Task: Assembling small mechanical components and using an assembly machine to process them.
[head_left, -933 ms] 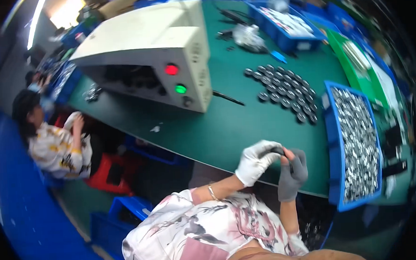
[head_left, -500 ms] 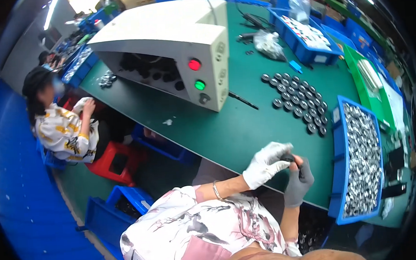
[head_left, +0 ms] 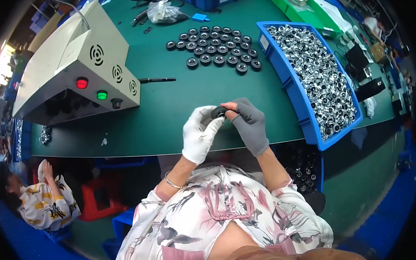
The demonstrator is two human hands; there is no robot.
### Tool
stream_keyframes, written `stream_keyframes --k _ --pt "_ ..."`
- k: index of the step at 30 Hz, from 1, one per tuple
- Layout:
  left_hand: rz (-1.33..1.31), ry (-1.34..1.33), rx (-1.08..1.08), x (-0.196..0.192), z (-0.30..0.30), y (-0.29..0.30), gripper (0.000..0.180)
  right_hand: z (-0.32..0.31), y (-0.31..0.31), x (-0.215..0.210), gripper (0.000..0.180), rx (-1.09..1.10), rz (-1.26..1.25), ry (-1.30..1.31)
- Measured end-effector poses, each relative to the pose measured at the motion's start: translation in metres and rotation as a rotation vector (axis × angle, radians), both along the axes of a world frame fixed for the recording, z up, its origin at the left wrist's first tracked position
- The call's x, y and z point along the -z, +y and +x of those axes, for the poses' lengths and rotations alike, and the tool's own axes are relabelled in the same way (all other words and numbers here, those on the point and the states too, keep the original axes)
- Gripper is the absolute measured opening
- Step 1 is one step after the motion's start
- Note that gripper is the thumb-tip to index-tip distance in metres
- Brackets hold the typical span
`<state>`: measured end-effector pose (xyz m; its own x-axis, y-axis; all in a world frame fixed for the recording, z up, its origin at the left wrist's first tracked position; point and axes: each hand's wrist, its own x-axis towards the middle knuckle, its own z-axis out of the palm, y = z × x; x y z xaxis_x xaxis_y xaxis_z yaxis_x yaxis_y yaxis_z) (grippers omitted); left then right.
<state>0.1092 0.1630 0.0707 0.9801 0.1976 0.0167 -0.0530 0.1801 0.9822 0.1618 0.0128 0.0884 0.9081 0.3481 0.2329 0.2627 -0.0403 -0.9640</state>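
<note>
Between my two hands, just above the near edge of the green table, is a small black wheel (head_left: 219,112) with a shiny centre. My left hand (head_left: 200,134), in a white glove, pinches it from the left side. On the other side my right hand (head_left: 249,123), in a grey glove with bare thumb and finger tips, also grips the wheel. Beyond my hands, several similar black wheels (head_left: 219,60) with silvery centres lie in slanting rows on the table.
A blue bin (head_left: 288,86) full of shiny metal parts stands on the right. At left is a cream machine (head_left: 79,61) with red and green buttons; a black pen (head_left: 158,80) lies beside it. A plastic bag (head_left: 164,12) lies farther back. Another person (head_left: 44,199) sits at far left.
My view has swung to the right, so machine, wheels and bin appear farther left. Both hands still hold the black wheel together.
</note>
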Motion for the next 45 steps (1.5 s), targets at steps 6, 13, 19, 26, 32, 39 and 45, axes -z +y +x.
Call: stream_keyframes --k 6,13,19,26,32,39,45 --pt "-0.150 -0.001 -0.079 0.013 0.000 -0.002 0.026 -0.004 0.005 0.006 0.028 -0.043 0.069 0.035" --pt "0.133 -0.038 -0.081 0.009 0.002 0.010 0.023 -0.002 0.004 0.008 0.030 -0.094 0.025 -0.015" --pt "0.299 -0.049 0.027 0.003 0.004 0.014 0.030 -0.005 0.001 0.010 0.024 -0.077 0.109 0.106" --pt "-0.065 0.014 0.031 0.001 0.001 0.005 0.048 -0.002 -0.002 0.003 0.022 -0.065 0.148 0.316" --pt "-0.116 -0.034 0.013 0.009 -0.004 0.006 0.051 -0.004 -0.002 0.006 0.030 -0.095 0.194 0.383" --pt "-0.443 0.061 0.069 0.011 0.000 0.009 0.046 0.002 -0.009 0.001 0.036 -0.262 0.237 0.420" --pt "-0.387 0.136 0.170 0.007 0.000 0.010 0.040 0.000 -0.011 0.007 0.045 -0.229 0.022 0.124"
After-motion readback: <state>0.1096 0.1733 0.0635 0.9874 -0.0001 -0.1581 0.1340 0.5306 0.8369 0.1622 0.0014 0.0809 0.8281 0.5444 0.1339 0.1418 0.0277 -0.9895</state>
